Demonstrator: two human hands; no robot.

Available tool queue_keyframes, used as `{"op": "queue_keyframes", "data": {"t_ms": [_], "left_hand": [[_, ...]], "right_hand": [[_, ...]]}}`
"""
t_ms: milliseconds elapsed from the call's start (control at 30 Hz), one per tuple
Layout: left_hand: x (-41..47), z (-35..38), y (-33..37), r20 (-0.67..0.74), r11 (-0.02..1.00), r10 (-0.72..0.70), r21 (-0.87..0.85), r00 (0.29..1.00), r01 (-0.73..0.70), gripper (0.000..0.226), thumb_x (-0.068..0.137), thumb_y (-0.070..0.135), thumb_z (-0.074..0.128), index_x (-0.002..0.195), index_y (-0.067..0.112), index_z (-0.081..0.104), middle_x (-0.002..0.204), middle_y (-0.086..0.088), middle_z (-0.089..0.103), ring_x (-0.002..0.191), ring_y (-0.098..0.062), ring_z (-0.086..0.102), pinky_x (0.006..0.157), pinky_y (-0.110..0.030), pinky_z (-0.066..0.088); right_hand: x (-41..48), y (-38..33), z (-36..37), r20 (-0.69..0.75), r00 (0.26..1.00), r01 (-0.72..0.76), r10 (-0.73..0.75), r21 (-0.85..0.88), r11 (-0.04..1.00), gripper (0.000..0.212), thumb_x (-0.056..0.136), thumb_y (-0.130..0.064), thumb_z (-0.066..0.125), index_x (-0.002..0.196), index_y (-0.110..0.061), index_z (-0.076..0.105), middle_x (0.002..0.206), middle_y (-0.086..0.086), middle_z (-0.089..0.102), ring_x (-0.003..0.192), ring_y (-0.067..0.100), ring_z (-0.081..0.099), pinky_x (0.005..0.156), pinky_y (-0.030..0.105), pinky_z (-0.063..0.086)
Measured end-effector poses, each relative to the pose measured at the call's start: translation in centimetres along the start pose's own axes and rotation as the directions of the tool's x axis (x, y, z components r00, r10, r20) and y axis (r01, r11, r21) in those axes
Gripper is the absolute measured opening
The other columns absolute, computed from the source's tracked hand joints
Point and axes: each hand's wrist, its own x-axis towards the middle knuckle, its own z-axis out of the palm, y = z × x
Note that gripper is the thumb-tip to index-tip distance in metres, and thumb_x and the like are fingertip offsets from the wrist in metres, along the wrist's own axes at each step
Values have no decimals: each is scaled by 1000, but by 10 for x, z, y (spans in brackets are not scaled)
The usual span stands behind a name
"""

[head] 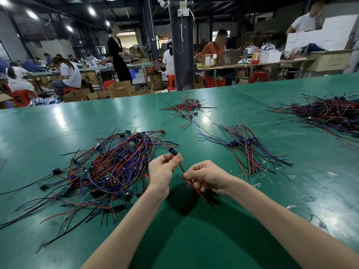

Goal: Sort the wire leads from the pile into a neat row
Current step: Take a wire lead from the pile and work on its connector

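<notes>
Overhead lamps [91, 10] glare on table [58, 121]; wide-angle edges bow; background faces perhaps blurred.

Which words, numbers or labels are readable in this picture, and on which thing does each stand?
No text can be read.
Small green boards in the wire pile: white print, too small.
Boxes in the background: labels blurred.
Wire lead between left hand and right hand: no print seen.
</notes>
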Motion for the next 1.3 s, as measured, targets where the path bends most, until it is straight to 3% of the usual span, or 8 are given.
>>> {"op": "queue_keyframes", "data": {"t_ms": [267,400,467,600,800,1033,1133,1300], "left_hand": [[17,-15,7,-143,986,139,115,980,-123,13,80,7,74,72,9,64,66,0,58,49,2,47,51,-9,41],[31,-30,11,-227,990,125,92,966,-107,7,81,9,73,83,5,67,70,0,59,60,-7,47,49,-10,40],[32,-32,10,-232,991,115,92,966,-96,11,82,9,73,88,2,68,71,0,59,62,-8,47,50,-10,40],[30,-27,10,-209,991,113,91,971,-96,6,83,10,72,79,9,66,66,3,55,56,-5,42,49,-11,38],[30,-25,11,-225,984,174,81,959,-159,5,82,10,72,83,9,67,69,5,61,50,8,52,52,-7,41],[28,-25,12,-225,982,181,95,957,-163,7,82,13,73,85,8,68,69,6,61,51,7,51,52,-7,42],[27,-26,15,-207,993,115,58,972,-105,6,84,13,71,82,9,68,71,3,62,55,-2,47,51,-12,41],[18,-20,17,-98,1000,-12,12,995,14,13,85,12,69,73,10,64,67,1,65,49,-6,38,51,-18,34]], "right_hand": [[1,2,8,60,998,-31,31,-2,1000,18,87,-3,64,69,-5,62,57,6,66,36,4,48,33,14,35],[-1,5,9,92,995,-26,31,-49,998,13,87,-4,64,75,-5,63,58,5,66,36,3,44,32,14,31],[0,5,11,101,994,-23,32,-83,996,13,88,-5,64,75,-5,63,58,5,65,35,3,43,31,13,29],[-3,3,11,122,992,-23,36,-107,994,12,89,-4,62,77,-4,61,58,5,63,34,3,40,30,13,27],[-6,-5,7,108,994,-13,26,-119,993,11,93,-1,55,84,0,60,57,2,61,36,2,44,31,13,30],[-5,-6,4,79,996,-20,33,-155,988,10,91,-1,57,83,-1,62,60,3,65,31,4,38,28,14,24],[-5,-7,0,104,993,-29,47,-162,986,9,89,-11,62,82,-5,65,68,7,70,29,5,34,29,13,20],[-5,-12,-5,107,991,-58,85,-227,972,26,85,-42,66,90,-17,71,89,7,74,36,5,25,32,16,18]]}}
